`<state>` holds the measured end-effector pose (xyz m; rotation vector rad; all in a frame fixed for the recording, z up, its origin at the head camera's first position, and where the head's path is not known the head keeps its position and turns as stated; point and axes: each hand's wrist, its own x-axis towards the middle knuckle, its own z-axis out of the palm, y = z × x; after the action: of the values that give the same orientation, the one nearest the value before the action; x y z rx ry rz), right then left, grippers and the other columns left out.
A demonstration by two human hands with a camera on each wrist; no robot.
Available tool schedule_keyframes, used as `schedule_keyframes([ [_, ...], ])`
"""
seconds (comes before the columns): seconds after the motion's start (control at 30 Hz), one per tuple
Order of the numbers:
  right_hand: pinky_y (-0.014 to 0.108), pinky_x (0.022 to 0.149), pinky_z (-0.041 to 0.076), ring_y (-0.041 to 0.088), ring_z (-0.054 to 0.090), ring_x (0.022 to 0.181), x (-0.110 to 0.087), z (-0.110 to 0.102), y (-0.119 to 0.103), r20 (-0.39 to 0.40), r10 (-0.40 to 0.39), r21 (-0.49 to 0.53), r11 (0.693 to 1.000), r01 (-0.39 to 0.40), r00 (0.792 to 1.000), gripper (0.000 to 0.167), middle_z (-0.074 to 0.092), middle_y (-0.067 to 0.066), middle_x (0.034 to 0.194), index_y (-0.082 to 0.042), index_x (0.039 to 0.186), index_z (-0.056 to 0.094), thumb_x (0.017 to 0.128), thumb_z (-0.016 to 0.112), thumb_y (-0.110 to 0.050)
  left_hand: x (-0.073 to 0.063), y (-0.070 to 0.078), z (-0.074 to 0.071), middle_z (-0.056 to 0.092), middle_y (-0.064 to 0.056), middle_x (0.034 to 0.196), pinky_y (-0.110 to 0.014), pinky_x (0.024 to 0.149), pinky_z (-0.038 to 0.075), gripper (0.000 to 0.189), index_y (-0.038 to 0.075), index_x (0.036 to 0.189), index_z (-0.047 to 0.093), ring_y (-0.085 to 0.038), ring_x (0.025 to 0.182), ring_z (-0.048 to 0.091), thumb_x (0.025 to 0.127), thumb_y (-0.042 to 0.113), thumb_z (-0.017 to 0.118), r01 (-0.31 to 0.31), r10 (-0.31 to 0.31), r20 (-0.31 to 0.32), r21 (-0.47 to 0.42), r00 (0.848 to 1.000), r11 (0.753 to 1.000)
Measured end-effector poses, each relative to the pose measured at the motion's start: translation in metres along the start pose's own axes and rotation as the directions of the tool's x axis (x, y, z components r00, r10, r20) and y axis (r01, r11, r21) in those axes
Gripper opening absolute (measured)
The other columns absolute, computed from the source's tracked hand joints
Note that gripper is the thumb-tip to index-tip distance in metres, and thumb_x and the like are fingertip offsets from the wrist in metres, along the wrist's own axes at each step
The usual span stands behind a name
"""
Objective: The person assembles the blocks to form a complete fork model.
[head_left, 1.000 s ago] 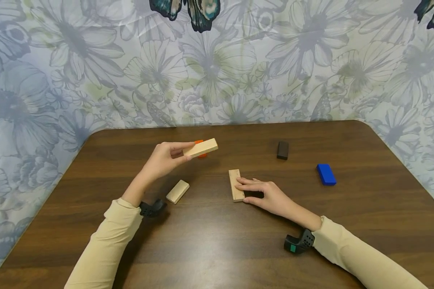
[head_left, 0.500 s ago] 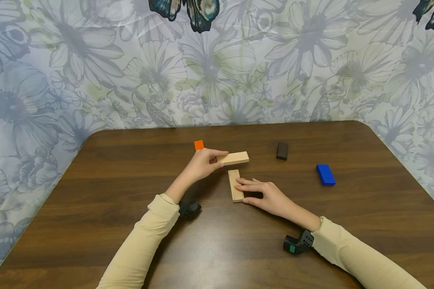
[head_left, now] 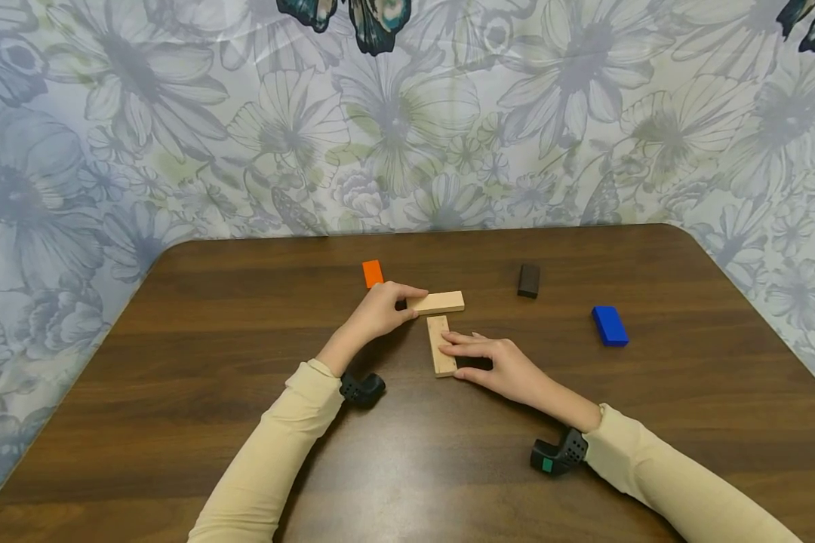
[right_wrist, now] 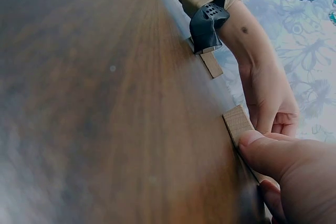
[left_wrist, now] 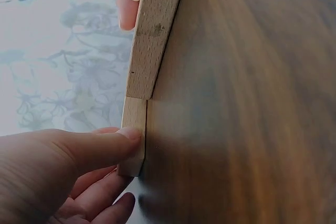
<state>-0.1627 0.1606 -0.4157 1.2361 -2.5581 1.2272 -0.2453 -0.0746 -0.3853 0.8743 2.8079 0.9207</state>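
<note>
Pale wood at both hands, noted from head height and from each wrist. My left hand pinches the left end of the crosswise block between thumb and fingers; its long axis runs left to right, nearly parallel to the back edge of the table. My right hand grips the lengthwise block, thumb at its near right corner, fingertips on its top face; that long axis points toward the back edge, leaning slightly left at the far end. Key relation: the pair makes a rough T, the crosswise block's near long side just beyond the lengthwise block's far end, its right end reaching past that end's right corner. The left wrist view shows them overlapping in line of sight; whether they touch, I cannot tell. Nearer hand to the crosswise block: the left, with the block to its right; from my right hand it lies toward the back edge and leftward. Also present: orange block just behind my left hand, black block near the back edge, right of centre, and blue block farther toward the right edge. Another wood block shows only from the right wrist, partly behind the left wrist camera.
</note>
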Motion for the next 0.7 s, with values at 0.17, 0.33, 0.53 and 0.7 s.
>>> schedule_keyframes([
  [0.17, 0.043, 0.102, 0.03, 0.02, 0.046, 0.122, 0.0001, 0.0004, 0.0, 0.001, 0.001, -0.006, 1.0, -0.001, 1.0, 0.042, 0.049, 0.008, 0.135, -0.005, 0.125, 0.062, 0.084, 0.071, -0.008, -0.0012, -0.0018, -0.0001, 0.062, -0.012, 0.117, -0.036, 0.092, 0.043, 0.036, 0.005, 0.121, 0.065, -0.024, 0.11, 0.056, 0.085, 0.005, 0.069, -0.013, 0.014, 0.023, -0.024, 1.0, 1.0],
  [0.33, 0.044, 0.102, 0.03, 0.021, 0.046, 0.122, 0.0005, 0.0005, -0.0002, 0.001, 0.005, -0.013, 1.0, -0.005, 1.0, 0.042, 0.049, 0.008, 0.135, -0.005, 0.125, 0.062, 0.084, 0.07, -0.008, -0.0032, -0.0015, -0.0014, 0.063, -0.011, 0.116, -0.035, 0.091, 0.043, 0.035, 0.004, 0.119, 0.065, -0.023, 0.11, 0.057, 0.084, 0.004, 0.069, -0.027, 0.029, 0.055, -0.044, 0.998, 0.999],
  [0.53, 0.043, 0.101, 0.031, 0.021, 0.046, 0.122, 0.0003, 0.0004, -0.0009, -0.002, 0.009, -0.024, 1.0, -0.009, 1.0, 0.042, 0.049, 0.007, 0.135, -0.006, 0.125, 0.062, 0.084, 0.071, -0.008, -0.0044, -0.001, -0.0026, 0.064, -0.011, 0.114, -0.034, 0.088, 0.045, 0.035, 0.004, 0.119, 0.066, -0.021, 0.106, 0.058, 0.084, 0.004, 0.07, -0.041, 0.043, 0.06, -0.032, 0.997, 0.999],
  [0.7, 0.042, 0.099, 0.035, 0.022, 0.046, 0.122, -0.0007, 0.0006, -0.0028, -0.006, 0.042, -0.045, 0.998, -0.042, 0.999, 0.045, 0.049, 0.006, 0.136, -0.007, 0.127, 0.06, 0.084, 0.071, -0.014, -0.0042, -0.0008, -0.0019, 0.063, -0.011, 0.116, -0.034, 0.09, 0.045, 0.035, 0.005, 0.12, 0.065, -0.021, 0.108, 0.058, 0.084, 0.005, 0.07, -0.029, 0.031, 0.072, -0.038, 0.997, 0.999],
])
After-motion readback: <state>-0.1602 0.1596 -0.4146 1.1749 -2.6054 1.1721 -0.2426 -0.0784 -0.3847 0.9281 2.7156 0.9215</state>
